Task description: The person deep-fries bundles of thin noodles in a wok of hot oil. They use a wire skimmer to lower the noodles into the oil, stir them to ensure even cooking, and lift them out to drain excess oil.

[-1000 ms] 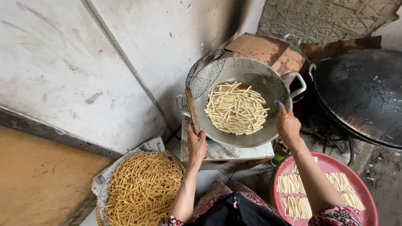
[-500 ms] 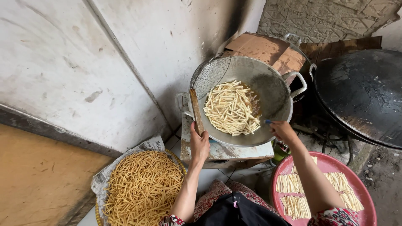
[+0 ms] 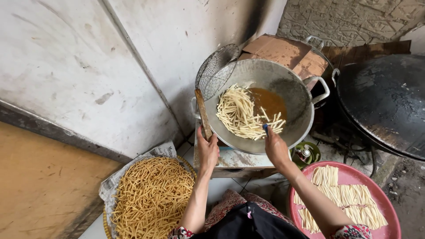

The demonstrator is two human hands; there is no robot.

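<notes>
**Pale dough sticks going into hot oil, both hands at the wok**

Left hand (image 3: 207,152) closed around the wooden handle (image 3: 203,113) of a wire skimmer (image 3: 215,70); the mesh bowl leans against the far left rim of the wok (image 3: 305,116); grip firm, fingers wrapped right round the stick.

Right hand (image 3: 275,148) at the near rim of the wok, fingers drawn together around a small blue-tipped thing (image 3: 265,127); what it is cannot be told; grip narrow, pinched.

Raw dough sticks (image 3: 241,116) lie heaped on the left slope of the wok, part dry on bare metal, part touching the pool of brown oil (image 3: 268,102) at the bottom; a few strays lie in the oil itself.

Handling, as judged: the raw sticks look soft and limp, light, likely to bend or break if pinched; better pushed than lifted; the skimmer handle is stiff and is the safe place to take hold, well back from the oil; the wok looks heavy and hot, its loop handle on the right the only hold.

Around: a basket of fried golden sticks (image 3: 150,199) on newspaper at lower left; a red tray (image 3: 389,210) with more raw sticks at lower right; a large black pan (image 3: 389,106) to the right, well apart.
</notes>
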